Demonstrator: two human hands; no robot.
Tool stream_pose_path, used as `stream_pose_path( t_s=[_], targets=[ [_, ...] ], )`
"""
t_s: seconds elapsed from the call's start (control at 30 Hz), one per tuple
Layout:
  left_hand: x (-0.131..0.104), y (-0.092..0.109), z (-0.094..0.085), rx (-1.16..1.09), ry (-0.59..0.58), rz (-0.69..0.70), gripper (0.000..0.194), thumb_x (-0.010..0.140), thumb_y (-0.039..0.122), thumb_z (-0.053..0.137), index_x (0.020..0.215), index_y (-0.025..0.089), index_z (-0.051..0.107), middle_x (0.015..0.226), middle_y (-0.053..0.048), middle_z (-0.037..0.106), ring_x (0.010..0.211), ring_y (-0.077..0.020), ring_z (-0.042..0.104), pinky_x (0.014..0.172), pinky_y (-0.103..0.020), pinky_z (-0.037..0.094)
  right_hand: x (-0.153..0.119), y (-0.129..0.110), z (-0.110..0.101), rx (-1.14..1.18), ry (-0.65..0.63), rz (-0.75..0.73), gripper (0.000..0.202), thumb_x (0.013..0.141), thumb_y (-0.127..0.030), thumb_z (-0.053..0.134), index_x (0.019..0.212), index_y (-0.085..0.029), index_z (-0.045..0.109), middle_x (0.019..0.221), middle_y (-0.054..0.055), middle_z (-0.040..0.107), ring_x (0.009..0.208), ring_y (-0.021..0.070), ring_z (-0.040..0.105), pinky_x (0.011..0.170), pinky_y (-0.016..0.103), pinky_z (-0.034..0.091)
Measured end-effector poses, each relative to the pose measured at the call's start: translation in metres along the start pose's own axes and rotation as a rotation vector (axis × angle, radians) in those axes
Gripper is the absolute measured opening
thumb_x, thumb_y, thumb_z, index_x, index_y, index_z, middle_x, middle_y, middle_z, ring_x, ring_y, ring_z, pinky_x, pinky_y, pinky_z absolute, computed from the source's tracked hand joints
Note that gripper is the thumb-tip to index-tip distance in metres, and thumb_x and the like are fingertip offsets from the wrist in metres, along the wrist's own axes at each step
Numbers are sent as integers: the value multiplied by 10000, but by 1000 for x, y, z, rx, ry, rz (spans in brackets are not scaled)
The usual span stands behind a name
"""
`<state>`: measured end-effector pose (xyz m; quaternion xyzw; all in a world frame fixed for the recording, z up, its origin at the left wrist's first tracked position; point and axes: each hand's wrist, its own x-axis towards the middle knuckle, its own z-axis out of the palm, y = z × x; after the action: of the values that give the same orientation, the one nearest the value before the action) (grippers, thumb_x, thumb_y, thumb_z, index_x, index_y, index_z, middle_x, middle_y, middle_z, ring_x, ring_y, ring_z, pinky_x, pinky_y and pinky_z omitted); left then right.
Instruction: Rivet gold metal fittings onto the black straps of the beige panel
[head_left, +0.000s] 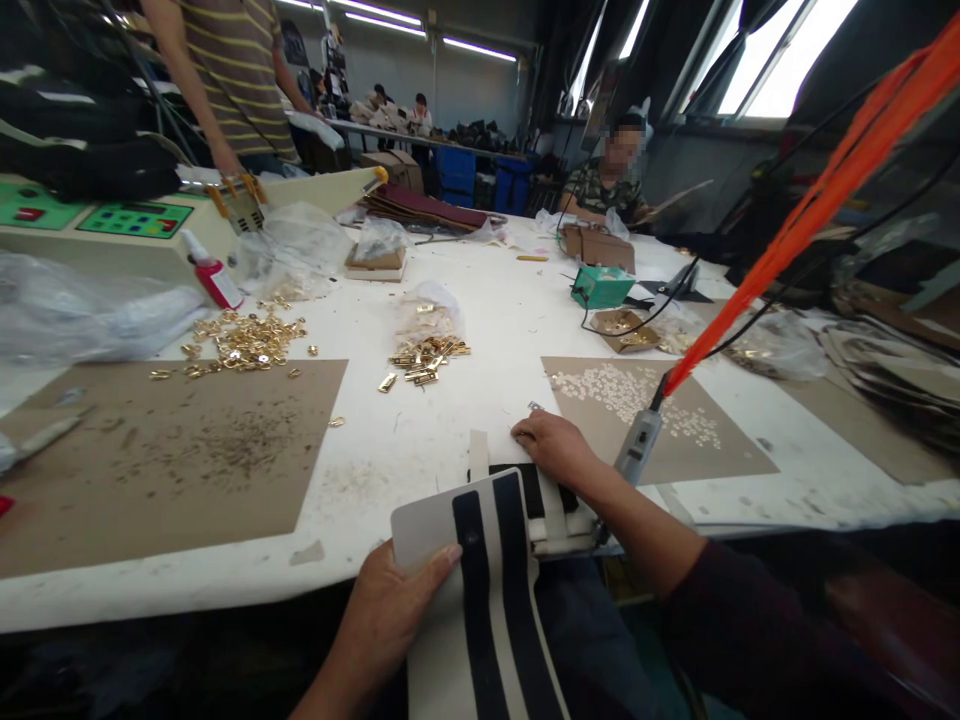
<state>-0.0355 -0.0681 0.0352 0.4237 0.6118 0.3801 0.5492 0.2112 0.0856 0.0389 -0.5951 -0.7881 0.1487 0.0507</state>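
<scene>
My left hand (397, 600) grips a cream panel with two black stripes (487, 590) by its left side, thumb on top near a small dark round mark. The panel hangs over the table's front edge. Beyond its right edge, my right hand (553, 448) rests at another striped cream and black piece (559, 515), fingers bent together over a small metallic thing (535, 407); whether they grip it cannot be made out. A grey tool (640, 447) hangs from an orange cord just right of my right wrist.
Gold ring-like parts (251, 340) lie at the left, gold rectangular parts (426, 360) in the middle. Small pale rings (615, 390) cover a brown sheet (720, 460). A red bottle (217, 283) and a green box (602, 287) stand farther back. People are across the table.
</scene>
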Motion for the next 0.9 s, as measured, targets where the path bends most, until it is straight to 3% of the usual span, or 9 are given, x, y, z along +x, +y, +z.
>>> stream_pose_path(
  t_s=[0.17,0.37,0.43,0.53,0.63,0.73,0.9],
  targets=[
    [8,-14,-7,-5,-93,6,463,830,525,741,1134,178,768,1134,-71,790,1092,-308,727,952,-363,575,1,0,3,-14,4,-21,173,964,-241,564,977,-229,736,1046,49,682,976,190,618,820,277,392],
    [7,-18,-9,11,-73,20,448,837,506,742,1141,178,764,1140,-71,789,1083,-308,728,927,-365,586,-1,-4,-5,24,33,-37,104,954,-222,583,966,-209,685,1032,43,674,941,184,606,804,285,383],
    [5,-15,-8,6,-59,42,433,837,482,747,1147,179,761,1152,-67,786,1097,-301,723,951,-363,576,-15,-11,-12,94,81,-44,119,986,-249,556,1009,-214,667,1047,33,668,951,172,605,828,283,396],
    [3,-10,-6,-29,-45,76,417,839,447,751,1159,179,752,1187,-61,775,1142,-291,705,1003,-364,551,-50,-30,-22,383,135,-61,102,993,-289,575,996,-229,658,953,-5,665,895,148,604,813,268,421],
    [1,-7,-4,-79,-34,76,418,840,434,757,1164,170,745,1190,-63,774,1132,-283,708,1019,-371,541,-89,-53,-19,622,70,-138,64,982,-259,595,966,-241,654,908,-29,644,857,128,596,794,259,434],
    [-4,-4,-1,-122,-17,80,484,841,430,764,1236,155,714,1179,-69,776,1109,-276,717,1017,-376,539,-115,-69,-4,662,12,-221,73,976,-200,593,955,-239,651,943,-30,623,887,115,595,822,257,437],
    [-15,1,5,-119,-9,130,464,844,425,762,1219,155,723,1190,-67,773,1086,-267,723,992,-359,546,-124,-79,11,636,79,-239,73,981,-199,600,989,-245,657,964,-24,614,907,115,600,831,264,433]
  ],
)
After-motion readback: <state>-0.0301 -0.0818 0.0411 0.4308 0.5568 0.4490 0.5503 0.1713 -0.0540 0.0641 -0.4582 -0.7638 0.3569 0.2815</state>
